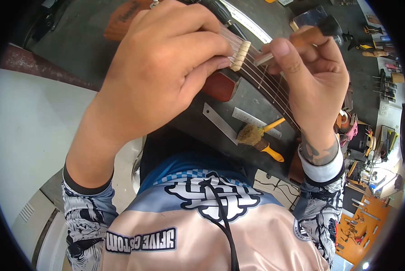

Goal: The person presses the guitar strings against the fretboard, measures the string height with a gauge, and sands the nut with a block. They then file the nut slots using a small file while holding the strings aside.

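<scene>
A guitar neck (275, 92) with strings and frets runs diagonally across the upper middle. Its pale nut (241, 56) lies between my two hands. My left hand (162, 67) is closed over the headstock side, its thumb and fingertips pinched on a guitar string (232, 44) right beside the nut. Over the fretboard, my right hand (313, 67) grips a wooden-handled tool (307, 37) with a dark end. The tool's flat metal blade (265, 58) points toward the nut, close above the strings. My right fingers partly hide the handle.
Below the neck, a metal ruler (252, 119), a flat metal strip (219, 123) and a yellow-handled brush (251, 134) lie on the dark bench (225, 151). Reddish wood (219, 86) shows under the neck. Tools hang at right, near an orange board (363, 226).
</scene>
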Tool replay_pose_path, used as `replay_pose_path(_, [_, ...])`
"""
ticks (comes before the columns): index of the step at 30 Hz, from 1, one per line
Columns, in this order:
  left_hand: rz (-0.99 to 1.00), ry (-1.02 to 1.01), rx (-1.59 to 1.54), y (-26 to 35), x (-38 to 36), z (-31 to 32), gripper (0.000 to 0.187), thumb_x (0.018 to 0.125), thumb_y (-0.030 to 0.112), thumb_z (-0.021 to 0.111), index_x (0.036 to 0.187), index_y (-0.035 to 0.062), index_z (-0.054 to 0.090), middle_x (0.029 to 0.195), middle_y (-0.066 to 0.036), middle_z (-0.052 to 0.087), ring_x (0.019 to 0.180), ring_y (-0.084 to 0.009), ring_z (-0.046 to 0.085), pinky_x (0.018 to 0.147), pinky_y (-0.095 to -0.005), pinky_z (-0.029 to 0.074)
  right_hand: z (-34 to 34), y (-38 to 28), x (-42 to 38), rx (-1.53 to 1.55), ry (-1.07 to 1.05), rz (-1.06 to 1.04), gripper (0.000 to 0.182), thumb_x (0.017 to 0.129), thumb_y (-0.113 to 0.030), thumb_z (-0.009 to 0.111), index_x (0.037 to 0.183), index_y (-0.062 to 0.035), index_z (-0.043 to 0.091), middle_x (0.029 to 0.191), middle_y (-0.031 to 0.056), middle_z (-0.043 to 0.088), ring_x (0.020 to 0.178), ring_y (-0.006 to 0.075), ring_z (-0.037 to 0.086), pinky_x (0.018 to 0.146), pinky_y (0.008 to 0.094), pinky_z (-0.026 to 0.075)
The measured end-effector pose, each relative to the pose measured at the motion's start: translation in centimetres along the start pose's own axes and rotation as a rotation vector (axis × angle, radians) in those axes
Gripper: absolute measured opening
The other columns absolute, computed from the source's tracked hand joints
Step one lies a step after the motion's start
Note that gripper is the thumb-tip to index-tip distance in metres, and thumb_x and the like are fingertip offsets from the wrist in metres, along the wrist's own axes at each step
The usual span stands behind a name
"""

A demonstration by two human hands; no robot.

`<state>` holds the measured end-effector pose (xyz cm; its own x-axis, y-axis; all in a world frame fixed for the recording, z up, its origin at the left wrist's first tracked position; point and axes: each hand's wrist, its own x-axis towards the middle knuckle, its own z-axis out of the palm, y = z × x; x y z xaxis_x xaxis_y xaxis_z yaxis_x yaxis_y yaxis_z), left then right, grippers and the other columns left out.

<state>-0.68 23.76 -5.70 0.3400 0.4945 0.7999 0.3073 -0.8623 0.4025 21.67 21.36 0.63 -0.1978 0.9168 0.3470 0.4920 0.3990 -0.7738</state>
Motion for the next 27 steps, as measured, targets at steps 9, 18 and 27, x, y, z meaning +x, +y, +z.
replay_pose_path(9, [-0.010,0.007,-0.032,0.2,0.1,0.2,0.021,0.072,-0.002,0.080,0.092,0.0032,0.074,0.092,-0.006,0.065,0.082,-0.0241,0.057,0.072,-0.0339,0.045,1.0,-1.0,-0.4,-0.011,0.078,0.015,0.034,0.095,-0.009,0.075,0.120,0.0037,0.056,0.092,0.0127,0.076,0.083,0.0126,0.072,0.071,0.0208,0.054])
replay_pose_path(18, [0.014,-0.040,-0.047,0.7,0.6,-0.6,0.021,0.075,0.010,0.081,0.093,0.0040,0.072,0.095,-0.007,0.065,0.090,-0.0246,0.059,0.076,-0.0363,0.045,-0.4,-0.4,-0.3,0.045,0.026,0.021,0.034,0.097,-0.011,0.072,0.122,0.0042,0.055,0.092,0.0145,0.077,0.082,0.0129,0.071,0.073,0.0215,0.054])
replay_pose_path(27, [0.351,0.203,0.022,-1.1,1.7,1.1,0.020,0.083,0.024,0.077,0.082,0.0053,0.072,0.084,-0.003,0.068,0.079,-0.0187,0.062,0.068,-0.0337,0.040,-0.2,-0.1,0.0,0.147,0.032,0.079,0.033,0.098,-0.013,0.071,0.122,0.0040,0.055,0.093,0.0146,0.076,0.081,0.0143,0.072,0.073,0.0234,0.055])
